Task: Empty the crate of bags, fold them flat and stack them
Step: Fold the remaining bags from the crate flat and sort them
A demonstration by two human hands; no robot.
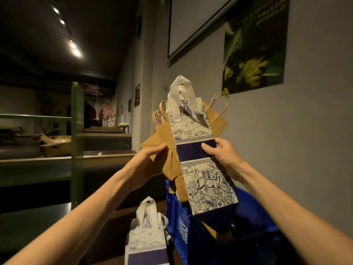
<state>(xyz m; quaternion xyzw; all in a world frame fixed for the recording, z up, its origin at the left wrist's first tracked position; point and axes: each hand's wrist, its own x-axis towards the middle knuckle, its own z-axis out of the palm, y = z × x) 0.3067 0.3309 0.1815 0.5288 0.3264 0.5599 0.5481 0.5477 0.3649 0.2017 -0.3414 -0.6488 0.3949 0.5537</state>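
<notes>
Both forearms reach up over the blue crate (179,232). Left hand (148,163) grips the brown bags (164,150); right hand (222,153) pinches the printed bag (202,169) mid-length. Bundle's long axis runs near upright, handles up, bottoms above the crate, equally near both hands.

Arms: both bare forearms reach up and forward from the lower corners; they converge toward the middle
Left hand (150,159): raised, palm turned inward; fingers extended, thumb on top, pinching what it holds
Right hand (222,152): raised level with the left; thumb across the front, fingers curled behind
</notes>
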